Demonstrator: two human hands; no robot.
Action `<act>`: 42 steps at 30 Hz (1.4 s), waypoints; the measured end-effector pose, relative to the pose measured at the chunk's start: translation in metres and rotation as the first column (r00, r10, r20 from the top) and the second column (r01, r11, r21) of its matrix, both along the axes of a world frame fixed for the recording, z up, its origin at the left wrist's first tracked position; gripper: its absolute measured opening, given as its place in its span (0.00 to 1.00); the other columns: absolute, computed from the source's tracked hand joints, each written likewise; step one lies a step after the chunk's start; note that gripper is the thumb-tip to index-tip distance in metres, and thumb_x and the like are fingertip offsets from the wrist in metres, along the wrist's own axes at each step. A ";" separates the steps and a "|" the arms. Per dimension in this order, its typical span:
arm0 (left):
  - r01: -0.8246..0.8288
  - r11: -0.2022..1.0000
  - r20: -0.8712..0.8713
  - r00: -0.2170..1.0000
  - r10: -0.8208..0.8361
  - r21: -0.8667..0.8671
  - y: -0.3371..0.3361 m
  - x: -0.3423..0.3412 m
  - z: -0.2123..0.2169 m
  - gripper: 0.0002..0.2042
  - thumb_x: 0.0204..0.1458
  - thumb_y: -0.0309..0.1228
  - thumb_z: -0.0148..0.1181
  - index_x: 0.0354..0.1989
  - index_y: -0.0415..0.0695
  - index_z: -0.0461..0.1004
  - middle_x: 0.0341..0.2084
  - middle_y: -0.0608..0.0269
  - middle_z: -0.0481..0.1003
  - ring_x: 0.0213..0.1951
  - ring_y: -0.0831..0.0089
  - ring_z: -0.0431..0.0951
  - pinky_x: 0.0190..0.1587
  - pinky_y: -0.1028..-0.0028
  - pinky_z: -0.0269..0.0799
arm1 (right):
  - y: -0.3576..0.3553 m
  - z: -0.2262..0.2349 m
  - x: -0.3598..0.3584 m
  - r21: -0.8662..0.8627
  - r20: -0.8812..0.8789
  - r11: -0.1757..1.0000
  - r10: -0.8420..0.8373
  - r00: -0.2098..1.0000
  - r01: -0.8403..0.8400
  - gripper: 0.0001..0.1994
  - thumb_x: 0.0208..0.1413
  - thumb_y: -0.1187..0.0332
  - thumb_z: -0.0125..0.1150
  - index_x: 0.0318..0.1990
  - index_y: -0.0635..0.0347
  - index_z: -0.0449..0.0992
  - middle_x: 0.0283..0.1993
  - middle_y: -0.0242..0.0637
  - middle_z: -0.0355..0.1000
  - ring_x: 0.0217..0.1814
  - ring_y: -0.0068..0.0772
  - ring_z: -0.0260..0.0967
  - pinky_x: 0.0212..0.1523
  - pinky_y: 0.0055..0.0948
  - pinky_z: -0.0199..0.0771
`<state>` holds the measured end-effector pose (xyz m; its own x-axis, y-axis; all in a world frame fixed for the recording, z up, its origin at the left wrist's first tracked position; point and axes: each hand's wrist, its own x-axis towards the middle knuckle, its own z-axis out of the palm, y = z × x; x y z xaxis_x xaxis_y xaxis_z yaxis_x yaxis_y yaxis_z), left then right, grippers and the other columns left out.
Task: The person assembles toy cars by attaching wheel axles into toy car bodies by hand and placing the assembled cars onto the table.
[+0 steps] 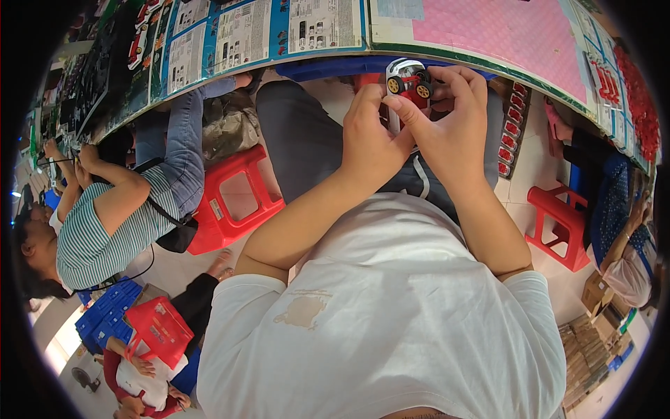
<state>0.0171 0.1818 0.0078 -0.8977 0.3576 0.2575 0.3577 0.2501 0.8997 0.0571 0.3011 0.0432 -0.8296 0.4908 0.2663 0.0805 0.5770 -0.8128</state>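
Observation:
A small toy car (412,89) with a white-and-red body and yellow-spoked black wheels is held up in front of my lap, near the bench edge. It is tilted so that two wheels show. My left hand (373,133) grips it from the left, fingers closed. On the other side my right hand (457,115) has its thumb and curled fingers on the car. A narrow pale strip shows under the car between my hands; what it is I cannot make out. My fingers partly cover the car's lower part.
Ahead runs a workbench (370,50) bearing printed sheets (241,31) and a pink sheet (499,38). A tray of red toy cars (513,126) lies low at right. Red stools (241,202) stand either side. People sit left and right; another, lower left, is near a red bag (160,332).

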 end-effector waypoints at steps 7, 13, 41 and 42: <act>0.006 0.999 0.036 0.999 -0.007 0.036 0.002 0.012 0.003 0.17 0.44 0.29 0.71 0.37 0.38 0.69 0.30 0.52 0.72 0.33 0.55 0.75 0.35 0.63 0.70 | 0.001 0.004 0.010 -0.059 0.019 0.998 -0.010 1.000 0.011 0.27 0.45 0.59 0.79 0.47 0.70 0.77 0.50 0.38 0.65 0.39 0.24 0.69 0.41 0.23 0.75; 0.036 0.999 0.036 0.999 -0.037 0.012 0.001 0.018 -0.003 0.18 0.44 0.28 0.71 0.39 0.38 0.68 0.31 0.50 0.73 0.32 0.56 0.76 0.34 0.64 0.71 | 0.002 0.000 0.016 -0.053 0.033 0.998 0.022 0.999 -0.020 0.24 0.45 0.61 0.79 0.44 0.69 0.76 0.47 0.37 0.66 0.38 0.24 0.70 0.39 0.24 0.75; -0.078 0.877 0.470 0.865 -0.177 0.473 -0.026 -0.012 -0.025 0.19 0.58 0.30 0.64 0.51 0.40 0.63 0.44 0.57 0.77 0.45 0.73 0.78 0.49 0.72 0.74 | -0.015 -0.006 0.028 0.098 0.151 0.976 0.181 0.972 -0.197 0.29 0.40 0.66 0.78 0.49 0.73 0.74 0.53 0.46 0.63 0.44 0.38 0.71 0.45 0.32 0.77; -0.088 0.880 0.478 0.862 -0.168 0.467 -0.026 -0.013 -0.026 0.19 0.57 0.31 0.65 0.50 0.40 0.63 0.43 0.56 0.78 0.45 0.73 0.78 0.48 0.72 0.74 | -0.013 -0.008 0.025 0.082 0.184 0.975 0.190 0.964 -0.208 0.29 0.40 0.65 0.78 0.48 0.74 0.74 0.53 0.45 0.64 0.44 0.38 0.71 0.45 0.32 0.77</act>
